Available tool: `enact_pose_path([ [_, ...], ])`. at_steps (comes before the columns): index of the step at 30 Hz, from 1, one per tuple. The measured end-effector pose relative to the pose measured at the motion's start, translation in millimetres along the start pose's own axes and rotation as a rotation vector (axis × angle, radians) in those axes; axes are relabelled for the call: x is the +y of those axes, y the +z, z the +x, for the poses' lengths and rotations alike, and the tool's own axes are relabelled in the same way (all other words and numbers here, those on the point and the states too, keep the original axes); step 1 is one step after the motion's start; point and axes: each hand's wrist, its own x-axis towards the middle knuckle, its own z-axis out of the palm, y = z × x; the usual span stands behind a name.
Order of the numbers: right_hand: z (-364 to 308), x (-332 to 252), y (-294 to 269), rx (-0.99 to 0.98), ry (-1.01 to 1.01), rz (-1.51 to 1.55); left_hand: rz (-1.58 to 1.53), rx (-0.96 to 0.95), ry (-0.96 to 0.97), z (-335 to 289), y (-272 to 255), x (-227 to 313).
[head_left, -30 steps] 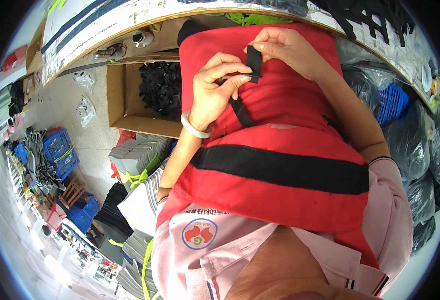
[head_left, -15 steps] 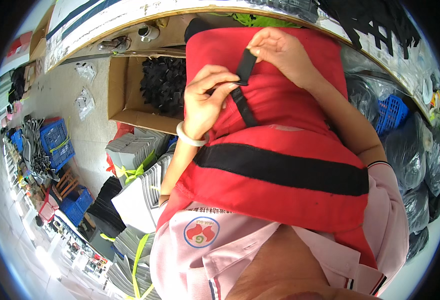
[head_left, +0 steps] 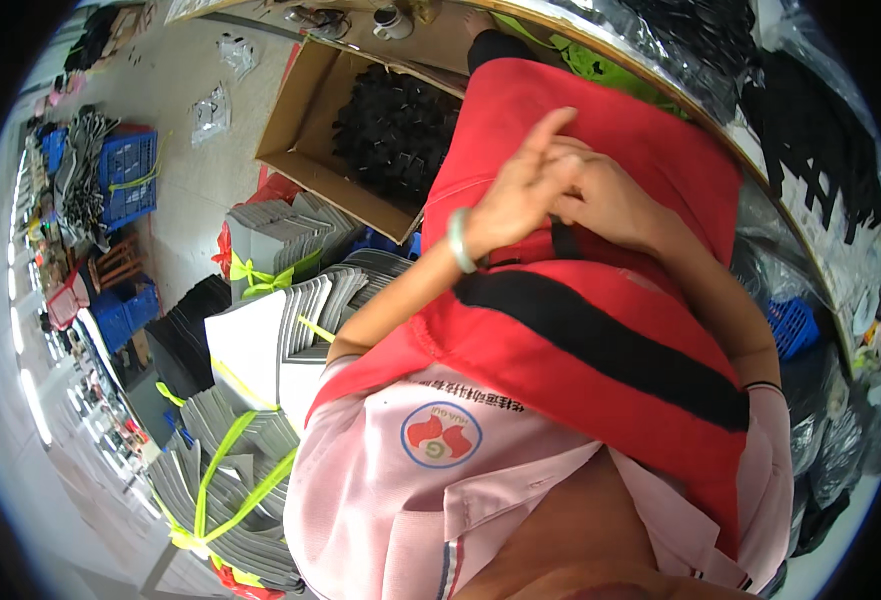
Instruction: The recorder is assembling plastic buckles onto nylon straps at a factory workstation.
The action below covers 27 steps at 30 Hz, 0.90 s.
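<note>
My left hand (head_left: 522,192), with a pale bangle (head_left: 460,241) at its wrist, meets my right hand (head_left: 612,198) above my lap. The left index finger sticks out while its other fingers press in against the right hand, and the hand is smeared by motion. My right fingers are curled in. Whatever lies between the hands is hidden. Just below them a narrow black strap (head_left: 564,240) lies on the red apron (head_left: 610,110). A wide black band (head_left: 610,350) crosses the apron nearer to me.
An open cardboard box (head_left: 305,165) of small black pieces (head_left: 395,130) stands at my left. Nearer are stacks of grey sheets (head_left: 260,320) tied with yellow-green ribbon. A table (head_left: 810,240) with black cut pieces (head_left: 820,140) runs along the right, above plastic bags and a blue basket (head_left: 792,325).
The flat black strip that both hands stretched between them is now out of sight. My hands have come together, closer to me, and the whole view has turned and shifted.
</note>
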Motion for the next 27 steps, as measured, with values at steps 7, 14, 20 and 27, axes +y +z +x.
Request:
enact_pose_path([
  [7, -19.9, 10.7, -32.5, 0.086, 0.453, 0.640, -0.197, -0.045, -0.250, 24.7, -7.3, 2.5],
  [14, -30.8, 27.7, -37.1, 0.425, -0.086, -0.077, -0.209, -0.191, -0.614, 33.4, -14.2, 8.6],
  [20, -48.2, 17.9, -43.6, 0.480, 0.017, -0.171, -0.315, -0.128, -0.659, 43.1, -3.9, -1.4],
  [27, -121.7, 64.1, -162.3, 1.002, 0.226, -0.931, -0.243, -0.108, -0.577, 46.0, -3.0, -13.0],
])
